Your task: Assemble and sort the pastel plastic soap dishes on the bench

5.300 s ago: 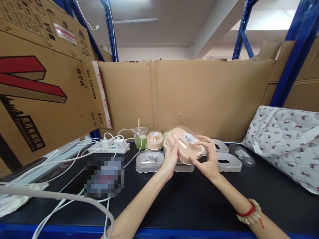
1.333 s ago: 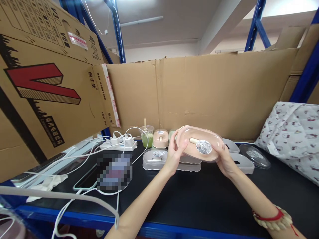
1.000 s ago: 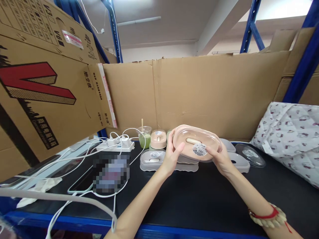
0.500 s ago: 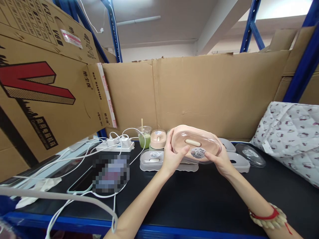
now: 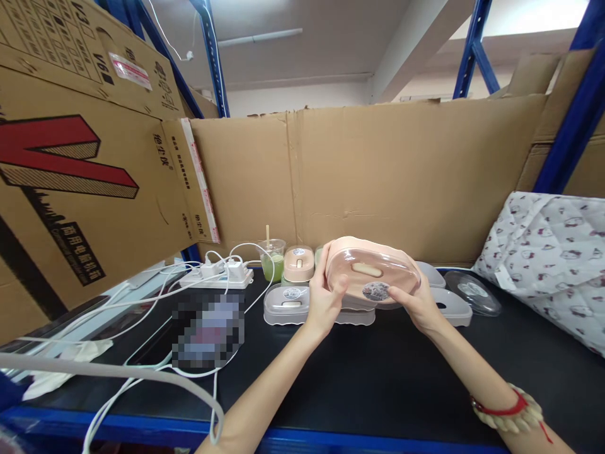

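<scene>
A pink plastic box with a clear lid (image 5: 363, 274) is held up in the air, tilted so its top faces me. On the lid are a cream oblong handle and a round patterned sticker. My left hand (image 5: 327, 293) grips its left end, thumb on the lid. My right hand (image 5: 418, 301) closes round the right end, thumb beside the sticker. Behind and below it stand a grey box with a clear lid (image 5: 286, 304), partly hidden by my left hand, and an open grey piece (image 5: 454, 307) at the right.
At the back stand a smaller pink box (image 5: 299, 265) and a cup of green drink (image 5: 273, 268). A power strip (image 5: 217, 276) with white cables and a phone (image 5: 208, 331) lie left. A loose clear lid (image 5: 472, 293) and a quilted bag (image 5: 553, 265) are right; cardboard (image 5: 378, 176) walls the back.
My left thumb has lifted and drawn back a little from the lid's middle toward its left side. The pink box stays held in both hands, nearly in place.
</scene>
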The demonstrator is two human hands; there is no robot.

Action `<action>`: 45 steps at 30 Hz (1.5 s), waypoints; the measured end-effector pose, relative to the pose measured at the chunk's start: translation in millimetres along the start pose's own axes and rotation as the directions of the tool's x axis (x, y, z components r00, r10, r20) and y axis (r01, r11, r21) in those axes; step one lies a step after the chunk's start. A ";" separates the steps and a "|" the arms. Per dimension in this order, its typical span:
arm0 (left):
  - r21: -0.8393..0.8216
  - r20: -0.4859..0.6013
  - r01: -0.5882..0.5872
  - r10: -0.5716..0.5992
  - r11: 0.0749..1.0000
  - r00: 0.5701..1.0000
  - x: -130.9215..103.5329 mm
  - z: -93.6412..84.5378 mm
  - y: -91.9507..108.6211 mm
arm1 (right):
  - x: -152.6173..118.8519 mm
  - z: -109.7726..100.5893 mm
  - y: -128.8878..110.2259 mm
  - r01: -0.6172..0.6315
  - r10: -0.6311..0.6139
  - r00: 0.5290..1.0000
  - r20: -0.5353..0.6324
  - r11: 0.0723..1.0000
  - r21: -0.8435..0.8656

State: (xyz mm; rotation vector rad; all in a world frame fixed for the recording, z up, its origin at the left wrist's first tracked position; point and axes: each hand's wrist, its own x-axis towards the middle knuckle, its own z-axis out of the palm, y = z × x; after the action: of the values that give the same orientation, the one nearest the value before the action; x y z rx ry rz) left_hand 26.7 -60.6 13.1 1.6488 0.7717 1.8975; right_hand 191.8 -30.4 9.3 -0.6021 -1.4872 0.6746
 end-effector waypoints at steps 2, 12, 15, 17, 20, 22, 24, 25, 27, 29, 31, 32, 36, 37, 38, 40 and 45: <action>0.027 -0.021 0.006 -0.005 1.000 1.000 -0.7 0.1 0.5 | 0.2 0.0 0.1 -0.010 0.010 1.000 -0.006 1.000 -0.002; -0.002 -0.080 0.055 -0.055 0.998 0.995 1.6 -0.3 1.0 | -0.5 3.1 -1.6 -0.017 0.017 1.000 0.005 1.000 -0.014; 0.020 -0.044 0.111 -0.110 0.994 0.993 3.9 -2.9 5.1 | 0.2 3.7 -3.6 -0.029 0.029 0.999 0.025 1.000 -0.007; 0.023 -0.012 0.142 -0.142 0.990 0.990 5.3 -3.4 7.3 | 0.8 4.0 -5.1 -0.051 0.052 0.997 0.051 0.999 -0.007; 0.014 -0.007 0.151 -0.151 0.988 0.989 7.0 -2.5 7.9 | 0.8 4.8 -5.4 -0.097 0.100 0.993 0.060 0.995 -0.037; 0.013 -0.050 0.148 -0.147 0.989 0.988 8.4 -2.1 6.6 | -0.3 6.1 -4.0 -0.100 0.103 0.994 0.041 0.993 -0.064; -0.008 -0.114 0.157 -0.157 0.988 0.981 10.0 -2.6 5.0 | -2.4 7.9 -1.5 -0.032 0.036 0.999 0.033 0.994 -0.105; -0.029 -0.141 0.166 -0.168 0.986 0.976 10.9 -3.1 4.3 | -3.6 8.9 -0.1 0.021 -0.016 0.999 0.040 0.991 -0.131; -0.080 -0.175 0.181 -0.193 0.980 0.965 12.7 -4.2 3.4 | -5.5 10.7 2.6 0.114 -0.106 0.993 0.056 0.976 -0.184; -0.112 -0.184 0.190 -0.208 0.975 0.961 14.0 -5.4 2.9 | -6.1 12.1 4.2 0.135 -0.126 0.990 0.059 0.970 -0.202; -0.123 -0.191 0.209 -0.229 0.970 0.954 14.9 -6.9 2.1 | -5.5 13.4 4.1 0.082 -0.073 0.995 0.061 0.985 -0.155; -0.123 -0.199 0.228 -0.249 0.966 0.948 15.3 -8.0 1.4 | -4.9 14.1 3.6 0.031 -0.025 0.998 0.060 0.993 -0.114; -0.134 -0.178 0.326 -0.346 0.936 0.921 16.3 -14.4 -3.0 | -2.7 16.4 0.6 -0.217 0.216 0.975 0.048 0.976 0.007; -0.155 -0.143 0.341 -0.363 0.927 0.921 16.6 -16.0 -4.0 | -2.4 16.5 0.2 -0.259 0.258 0.965 0.042 0.966 0.016; -0.181 -0.097 0.352 -0.373 0.918 0.923 16.7 -17.1 -4.6 | -2.0 16.2 -0.1 -0.286 0.285 0.958 0.037 0.958 0.022; -0.222 -0.004 0.354 -0.364 0.908 0.931 16.9 -18.0 -4.8 | -1.2 15.1 -0.1 -0.293 0.292 0.956 0.030 0.956 0.031; -0.255 -0.009 0.255 -0.266 0.933 0.964 17.4 -15.4 -5.5 | 1.7 10.3 3.4 -0.079 0.078 0.997 0.015 0.997 0.022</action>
State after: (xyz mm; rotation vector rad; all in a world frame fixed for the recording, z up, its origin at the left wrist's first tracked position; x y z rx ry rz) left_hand 9.2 -45.8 19.9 1.2861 0.6949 1.7651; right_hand 181.3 -27.3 8.1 -0.6422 -1.4734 0.7573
